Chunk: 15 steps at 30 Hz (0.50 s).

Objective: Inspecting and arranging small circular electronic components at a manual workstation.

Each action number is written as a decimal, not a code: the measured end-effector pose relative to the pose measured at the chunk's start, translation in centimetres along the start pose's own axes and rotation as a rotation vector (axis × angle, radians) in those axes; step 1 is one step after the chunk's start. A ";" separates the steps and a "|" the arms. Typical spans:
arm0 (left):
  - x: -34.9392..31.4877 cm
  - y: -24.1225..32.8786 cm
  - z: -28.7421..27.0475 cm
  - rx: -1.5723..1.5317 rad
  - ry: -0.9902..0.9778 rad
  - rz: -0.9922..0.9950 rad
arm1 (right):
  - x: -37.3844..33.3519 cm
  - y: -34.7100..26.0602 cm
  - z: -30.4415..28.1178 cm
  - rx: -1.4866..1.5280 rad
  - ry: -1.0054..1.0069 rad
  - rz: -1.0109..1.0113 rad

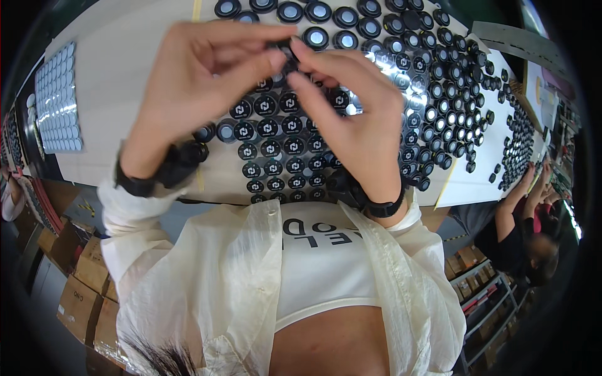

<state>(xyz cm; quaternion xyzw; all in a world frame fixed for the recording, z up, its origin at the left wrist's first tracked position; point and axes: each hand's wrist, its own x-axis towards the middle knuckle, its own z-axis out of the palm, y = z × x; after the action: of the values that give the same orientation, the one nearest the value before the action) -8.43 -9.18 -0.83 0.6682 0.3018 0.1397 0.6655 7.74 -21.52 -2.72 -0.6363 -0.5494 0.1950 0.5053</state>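
My left hand (194, 84) and my right hand (357, 94) meet above the far part of the table. Between their thumbs and fingertips they pinch a small black round part (287, 55), mostly covered by the fingers. Beneath them, a clear sheet of black round stickers (269, 128) with a white mark lies on the table, in rows. Two loose black round parts, one with a pale centre (226, 131), sit beside the sheet's left edge, near my left wrist. Straps with dark devices circle both wrists.
Many black round parts with silvery centres (461, 119) crowd the table's right side and far edge (318, 12). A sheet of pale round pieces (58, 97) lies at far left. Cardboard boxes (78, 307) stand low left. Another person (523, 232) works at the right.
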 end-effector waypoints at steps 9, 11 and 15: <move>12.9 -0.2 -13.5 1.441 0.424 0.489 | 0.1 -0.5 -0.5 0.044 -0.134 0.160; 13.4 -1.9 -13.0 1.377 0.344 0.449 | 0.0 -0.3 -0.6 0.033 -0.140 0.165; 9.0 1.7 -6.2 1.369 0.505 0.308 | 0.1 -0.2 -1.4 -0.025 -0.148 0.210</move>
<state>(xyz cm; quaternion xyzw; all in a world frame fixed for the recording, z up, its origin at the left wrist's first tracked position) -4.70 1.28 -0.64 0.9155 0.3683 0.1614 -0.0161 8.76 -22.08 -1.93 -0.6804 -0.5178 0.2867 0.4321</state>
